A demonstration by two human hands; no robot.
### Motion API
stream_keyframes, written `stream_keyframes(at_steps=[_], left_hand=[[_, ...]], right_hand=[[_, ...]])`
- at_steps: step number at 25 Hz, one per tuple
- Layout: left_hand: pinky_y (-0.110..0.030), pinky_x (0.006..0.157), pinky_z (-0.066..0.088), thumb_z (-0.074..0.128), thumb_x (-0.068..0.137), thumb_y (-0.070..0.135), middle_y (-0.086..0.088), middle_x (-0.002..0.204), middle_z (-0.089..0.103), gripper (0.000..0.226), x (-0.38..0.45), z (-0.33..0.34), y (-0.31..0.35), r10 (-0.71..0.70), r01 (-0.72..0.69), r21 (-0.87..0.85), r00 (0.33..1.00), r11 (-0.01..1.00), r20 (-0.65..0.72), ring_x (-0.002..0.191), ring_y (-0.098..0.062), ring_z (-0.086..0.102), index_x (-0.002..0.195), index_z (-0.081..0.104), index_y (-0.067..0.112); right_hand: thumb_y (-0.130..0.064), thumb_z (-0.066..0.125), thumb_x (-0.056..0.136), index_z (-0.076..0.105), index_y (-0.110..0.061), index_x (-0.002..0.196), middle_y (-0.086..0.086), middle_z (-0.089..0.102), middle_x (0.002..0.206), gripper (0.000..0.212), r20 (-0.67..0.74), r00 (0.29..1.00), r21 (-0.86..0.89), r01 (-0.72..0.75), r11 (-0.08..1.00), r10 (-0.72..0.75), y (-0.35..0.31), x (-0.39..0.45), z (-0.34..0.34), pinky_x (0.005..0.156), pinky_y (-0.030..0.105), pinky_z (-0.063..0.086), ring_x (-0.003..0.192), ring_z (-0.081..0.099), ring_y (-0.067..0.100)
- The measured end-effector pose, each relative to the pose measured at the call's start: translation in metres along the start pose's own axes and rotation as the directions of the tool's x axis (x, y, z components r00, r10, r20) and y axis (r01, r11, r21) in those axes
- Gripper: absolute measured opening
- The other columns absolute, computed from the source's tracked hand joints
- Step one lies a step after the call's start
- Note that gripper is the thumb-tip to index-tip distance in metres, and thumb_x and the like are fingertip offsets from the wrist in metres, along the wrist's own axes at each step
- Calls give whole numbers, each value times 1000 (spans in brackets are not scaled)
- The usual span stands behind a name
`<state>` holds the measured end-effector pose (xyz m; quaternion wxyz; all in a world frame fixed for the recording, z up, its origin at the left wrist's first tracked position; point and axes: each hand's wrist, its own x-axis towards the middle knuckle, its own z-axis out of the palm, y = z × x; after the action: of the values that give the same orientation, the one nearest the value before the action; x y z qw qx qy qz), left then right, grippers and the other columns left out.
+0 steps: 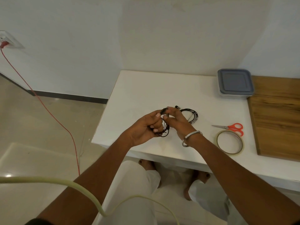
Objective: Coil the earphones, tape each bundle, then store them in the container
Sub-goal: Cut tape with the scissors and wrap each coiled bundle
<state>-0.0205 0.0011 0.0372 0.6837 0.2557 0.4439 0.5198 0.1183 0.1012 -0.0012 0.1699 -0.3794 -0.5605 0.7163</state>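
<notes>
Both hands work above the white table [146, 88], near its left front part. Left hand [144, 127] curls around a black earphone coil [164, 129], fingers closed on the loops so they cannot spring apart. Right hand [176, 120], a metal bangle [191, 137] at the wrist, pinches the top of the same coil between thumb and fingertips, probably to hold the loose end while the bundle is tidied. A second earphone bundle [190, 115] lies on the table just behind the right hand; whether it is taped cannot be told. Tape roll [229, 142] sits to the right of the hands near the table's front edge, orange-handled scissors [232, 127] just behind it, touching or overlapping the roll: both in easy reach for the taping step. The container [235, 83], lid on, stands at the table's far right by the wooden board [276, 114]. Bare tabletop lies between hands and container. The table's left edge is close to the left hand.
</notes>
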Motion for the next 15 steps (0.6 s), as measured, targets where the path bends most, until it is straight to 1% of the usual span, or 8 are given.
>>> stream_keyframes(at_steps=[1, 3, 5, 7, 9, 11, 13, 15], left_hand=[[-26, 68, 43, 39, 102, 24, 5, 58, 28, 36, 0, 2, 1, 12, -12, -13, 1000, 1000, 13, 57, -10, 31, 133, 51, 10], [-26, 69, 46, 38, 101, 22, 6, 57, 29, 30, 0, 1, 4, 30, -31, -25, 999, 999, -25, 56, -9, 32, 122, 56, 10], [-28, 72, 45, 36, 102, 21, 6, 56, 30, 26, 1, -4, 5, 23, -29, -41, 991, 999, -128, 55, -10, 35, 112, 58, 12], [-29, 69, 43, 37, 102, 22, 5, 56, 33, 23, 2, -9, 4, 10, -20, -42, 975, 999, -221, 55, -11, 39, 105, 59, 13], [-28, 67, 44, 39, 103, 23, 4, 60, 39, 22, 5, -10, -1, 0, -8, -25, 955, 1000, -296, 57, -12, 43, 102, 58, 14], [-30, 68, 48, 40, 103, 21, 1, 71, 48, 21, 10, -8, -7, -11, 23, 23, 914, 999, -405, 60, -12, 50, 102, 59, 14], [-31, 67, 53, 44, 102, 21, -2, 84, 55, 20, 14, -9, -14, 6, 72, 126, 846, 989, -533, 67, -15, 58, 105, 63, 14], [-31, 68, 59, 48, 101, 20, -4, 93, 60, 18, 16, -13, -23, 87, 119, 275, 770, 954, -633, 74, -17, 65, 109, 63, 13]], right_hand=[[-32, 62, 89, 56, -20, 119, -1, 61, 114, 33, 58, 998, 61, -19, 998, 16, 1, 1, 2, 95, 34, 45, 104, 59, 16], [-24, 55, 94, 63, -15, 110, 6, 67, 100, 20, 107, 994, 135, -44, 990, 30, -1, -2, 4, 93, 38, 48, 98, 63, 23], [-18, 55, 94, 63, -9, 107, 9, 67, 87, 17, 110, 993, 184, -65, 981, 45, -4, -6, 2, 86, 39, 54, 87, 65, 27], [-12, 59, 92, 62, -11, 106, 7, 66, 81, 15, 117, 991, 179, -85, 980, 64, -7, -10, 2, 82, 40, 57, 78, 66, 24], [-10, 59, 91, 61, -12, 108, 6, 65, 79, 17, 98, 991, 103, -103, 989, 92, -10, -10, 4, 73, 35, 59, 70, 65, 20], [-9, 56, 93, 59, -9, 114, 7, 63, 75, 21, 30, 995, -3, -99, 995, 99, -11, -6, 9, 61, 29, 57, 61, 63, 19], [-10, 55, 93, 55, -4, 119, 9, 63, 70, 26, -68, 995, -182, -83, 980, 72, -9, -1, 14, 53, 26, 55, 53, 62, 18], [-13, 54, 93, 51, -4, 121, 12, 66, 74, 29, -142, 988, -346, -105, 932, 58, -3, 5, 18, 49, 23, 54, 52, 62, 18]])
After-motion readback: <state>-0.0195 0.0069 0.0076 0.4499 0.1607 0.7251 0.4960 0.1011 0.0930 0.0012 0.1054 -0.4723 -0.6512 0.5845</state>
